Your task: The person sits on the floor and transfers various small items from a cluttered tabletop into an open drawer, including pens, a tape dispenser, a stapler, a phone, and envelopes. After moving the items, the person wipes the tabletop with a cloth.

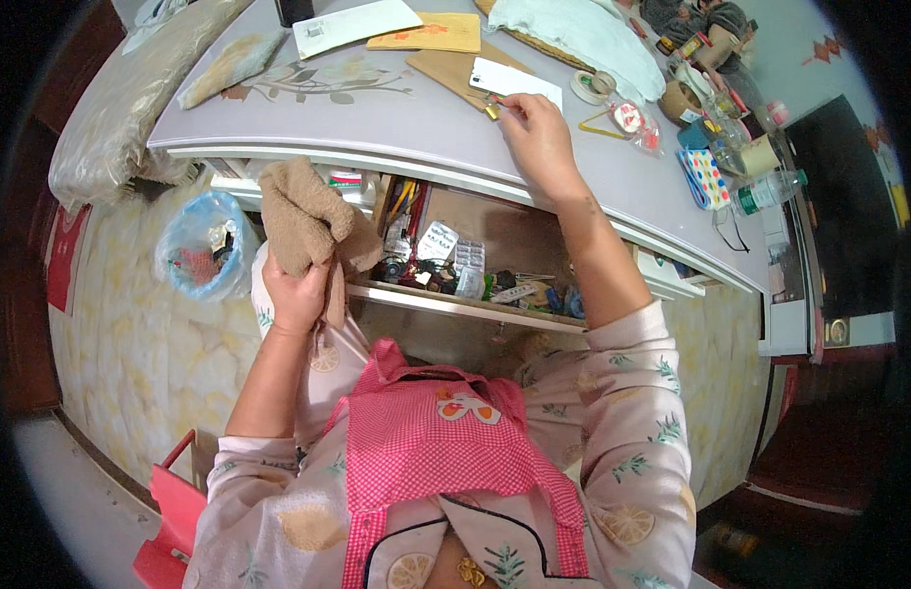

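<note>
Right hand [536, 137] up on the counter [377, 118], fingers pinched together on a small brass-coloured object [492, 111]; too small to tell what kind. It sits at the near corner of a white card [514, 80], which lies on a brown board [451, 67].

Left hand [296, 294] lower, clenched on a tan cloth [303, 211] bunched into a loose wad, tail hanging past the wrist. Cloth is held in the air in front of the open drawer [465, 299], clear of the counter edge.

Drawer is pulled out below the counter, crowded: blister packs of pills [468, 260], cables and small dark bits, pens, odd tools. No free room inside.

Further out on the counter: roll of tape [601, 82], a packet with a red-and-white thing in it [632, 120], a dotted colour tray [706, 179], a clear bottle [765, 191] at the right edge. Blue plastic bag [200, 245] below the counter's left end.

Judgement on doing it well: the work looks like lifting small items to wipe beneath. Keep the pinch firm, as a small metal piece would drop straight into the cluttered drawer and be hard to find. Bring the cloth up flat rather than wadded. Mind the card; a sweep would push it off the board. Lean clear of the drawer front.
</note>
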The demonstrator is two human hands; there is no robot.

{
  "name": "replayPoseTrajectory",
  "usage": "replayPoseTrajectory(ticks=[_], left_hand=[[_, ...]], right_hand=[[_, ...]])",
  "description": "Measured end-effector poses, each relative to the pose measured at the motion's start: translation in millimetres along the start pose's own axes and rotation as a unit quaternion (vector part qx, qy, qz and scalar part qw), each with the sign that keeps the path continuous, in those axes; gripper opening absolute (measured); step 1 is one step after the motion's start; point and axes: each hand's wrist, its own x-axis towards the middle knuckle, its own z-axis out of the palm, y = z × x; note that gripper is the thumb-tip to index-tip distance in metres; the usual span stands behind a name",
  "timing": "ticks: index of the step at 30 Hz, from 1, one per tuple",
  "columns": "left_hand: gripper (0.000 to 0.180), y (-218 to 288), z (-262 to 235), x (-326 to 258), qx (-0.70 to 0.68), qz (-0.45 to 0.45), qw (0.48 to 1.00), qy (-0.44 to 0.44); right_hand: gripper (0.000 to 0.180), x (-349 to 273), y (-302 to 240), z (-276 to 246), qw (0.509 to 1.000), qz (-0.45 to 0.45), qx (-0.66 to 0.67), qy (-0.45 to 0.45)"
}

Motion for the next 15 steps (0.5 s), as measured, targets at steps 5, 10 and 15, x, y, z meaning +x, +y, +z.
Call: replayPoseTrajectory(ticks=[5,10,15], left_hand=[[0.032,-10.9,-1.6,-2.3,-0.028,-0.017,0.999,0.000],[0.033,-8.7,1.6,-2.5,-0.045,-0.023,0.999,0.002],[0.033,-4.1,0.1,-1.0,0.016,0.011,1.000,-0.014]], right_hand=[[0.029,10.7,-16.4,18.0,0.988,0.064,-0.134,-0.041],[0.028,8.5,-8.2,16.0,0.989,0.077,-0.120,-0.033],[0.024,-12.7,-11.5,-16.9,1.000,-0.012,0.009,0.007]])
